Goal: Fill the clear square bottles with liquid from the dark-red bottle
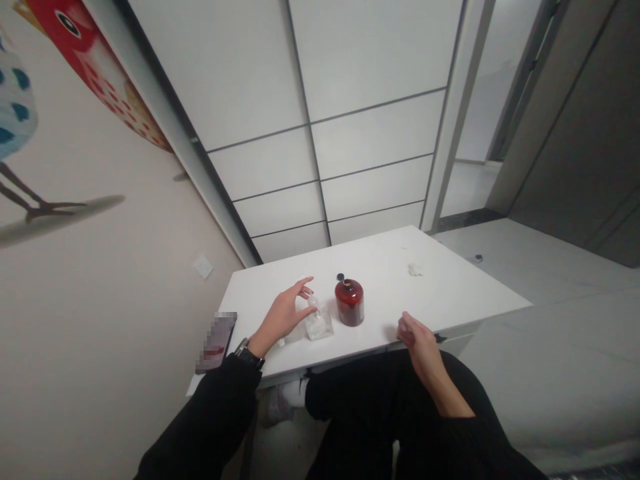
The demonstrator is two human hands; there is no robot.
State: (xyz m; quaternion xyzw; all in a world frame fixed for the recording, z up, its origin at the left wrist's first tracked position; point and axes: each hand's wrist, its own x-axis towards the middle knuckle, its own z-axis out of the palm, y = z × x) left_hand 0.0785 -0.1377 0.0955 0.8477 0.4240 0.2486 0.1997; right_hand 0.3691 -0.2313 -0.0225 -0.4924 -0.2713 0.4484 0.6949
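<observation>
My left hand (pixel 287 310), with a watch on its wrist, is at a small clear bottle (pixel 320 328) near the table's front edge. Thumb and fingers are spread apart around the bottle's narrow top; whether they touch it I cannot tell. Just right of it stands an upright brown bottle (pixel 350 303), partly filled, its mouth uncovered. A small black cap (pixel 341 277) lies behind that bottle. Over the front edge, farther right, my right hand (pixel 414 332) has its fingers curled closed; anything inside them is hidden.
The white table (pixel 380 267) carries a phone-like dark object (pixel 217 343), blurred out, at its left edge. A crumpled whitish scrap (pixel 415 269) lies at the back right. Behind the table is a white panelled door (pixel 375 140); a wall (pixel 150 267) borders the left.
</observation>
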